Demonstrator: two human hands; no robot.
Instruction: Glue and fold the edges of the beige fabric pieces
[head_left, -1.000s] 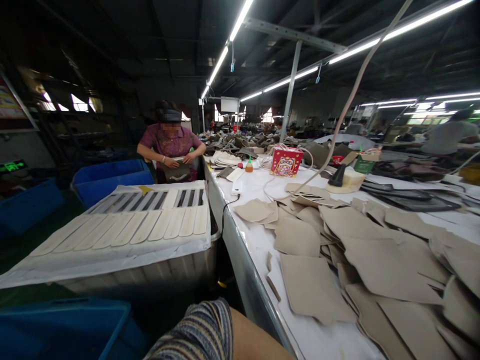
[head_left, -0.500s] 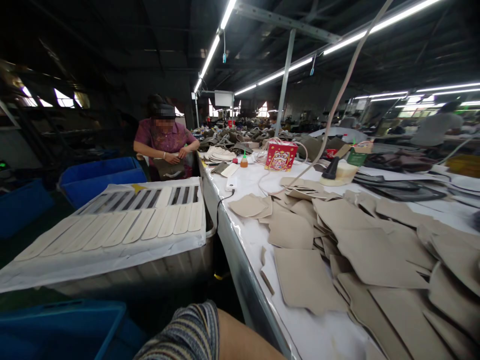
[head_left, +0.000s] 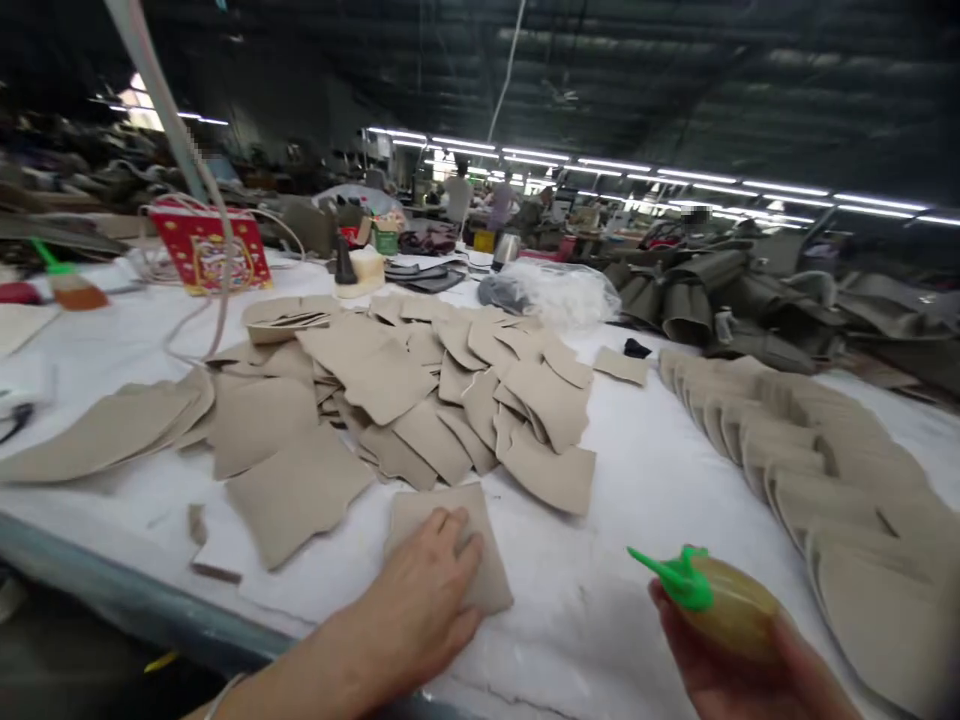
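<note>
Bottle (head_left: 733,608) of amber liquid, green-nozzled, sits clamped in the right hand (head_left: 742,670), right of a beige piece (head_left: 491,570). Left hand (head_left: 424,600) lies flat on that piece, fingers apart, at the worktop (head_left: 645,480) edge. Behind the piece: a pile (head_left: 420,390); farther left, a red bag (head_left: 206,250).

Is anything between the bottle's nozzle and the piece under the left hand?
Nothing visible. Only bare table lies between the bottle in the right hand and the piece. The left hand lies flat on the piece's left part; its right edge is uncovered.
</note>
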